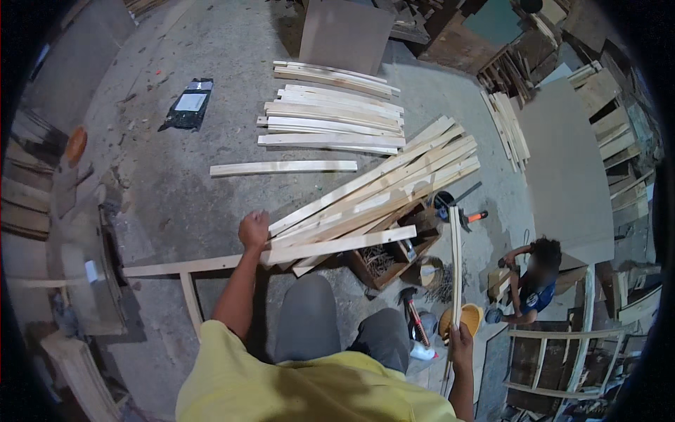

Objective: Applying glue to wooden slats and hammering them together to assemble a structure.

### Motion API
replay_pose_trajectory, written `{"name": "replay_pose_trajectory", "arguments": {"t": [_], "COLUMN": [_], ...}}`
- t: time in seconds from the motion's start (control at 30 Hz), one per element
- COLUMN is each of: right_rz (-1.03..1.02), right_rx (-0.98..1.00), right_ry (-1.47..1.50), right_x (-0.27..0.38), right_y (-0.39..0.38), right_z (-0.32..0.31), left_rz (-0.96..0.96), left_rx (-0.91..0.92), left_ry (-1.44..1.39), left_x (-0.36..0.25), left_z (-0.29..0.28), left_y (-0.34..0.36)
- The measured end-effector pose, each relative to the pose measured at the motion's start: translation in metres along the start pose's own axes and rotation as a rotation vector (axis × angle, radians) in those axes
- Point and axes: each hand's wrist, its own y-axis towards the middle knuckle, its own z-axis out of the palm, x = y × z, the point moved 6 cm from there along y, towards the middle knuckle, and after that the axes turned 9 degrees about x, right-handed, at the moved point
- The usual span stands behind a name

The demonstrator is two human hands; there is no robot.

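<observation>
My right hand (460, 342) is closed around the lower part of a pair of thin wooden strips (455, 267), which point away from me. My left hand (254, 229) is closed in a fist beside the near ends of a fanned stack of wooden strips (380, 184); whether anything is inside its fingers is hidden. Just below that fist runs a long pale wooden bar (330, 246), crossing in front of my knees. Left of my left forearm, a crosspiece (190, 299) meets the long bar.
A wooden box (382, 281) of nails, a red-and-black-handled hammer (416, 316), an orange-handled hammer (475, 216) and a yellow bowl (472, 316) lie nearby. More strips (330, 119) and a dark package (188, 104) are on the floor. Another person (538, 281) crouches at right beside a wooden frame (562, 335).
</observation>
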Motion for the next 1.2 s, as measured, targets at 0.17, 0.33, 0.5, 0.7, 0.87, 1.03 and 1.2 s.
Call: {"name": "replay_pose_trajectory", "arguments": {"t": [0.17,0.33,0.5,0.7,0.87,1.03,1.2], "right_rz": [0.117,0.229,0.309,0.338,0.262,0.281,0.186], "right_rx": [0.214,0.249,0.24,0.252,0.14,0.002,-0.036], "right_ry": [0.153,0.326,0.412,0.435,0.376,0.387,0.144], "right_x": [-0.03,-0.059,-0.091,-0.109,-0.128,-0.142,-0.12], "right_y": [-0.022,-0.057,-0.089,-0.103,-0.094,-0.073,-0.058], "right_z": [0.025,0.035,0.038,0.03,0.016,0.006,-0.019], "left_rz": [0.456,0.927,1.045,0.847,0.814,0.845,0.921], "left_rx": [-0.15,0.043,0.276,0.269,0.372,0.255,0.176], "left_ry": [0.145,0.045,0.1,0.57,0.729,0.801,0.741], "left_x": [0.004,-0.085,-0.169,-0.197,-0.222,-0.231,-0.232], "left_z": [0.029,0.106,0.173,0.215,0.255,0.284,0.287], "left_y": [-0.102,-0.162,-0.2,-0.167,-0.155,-0.148,-0.145]}}
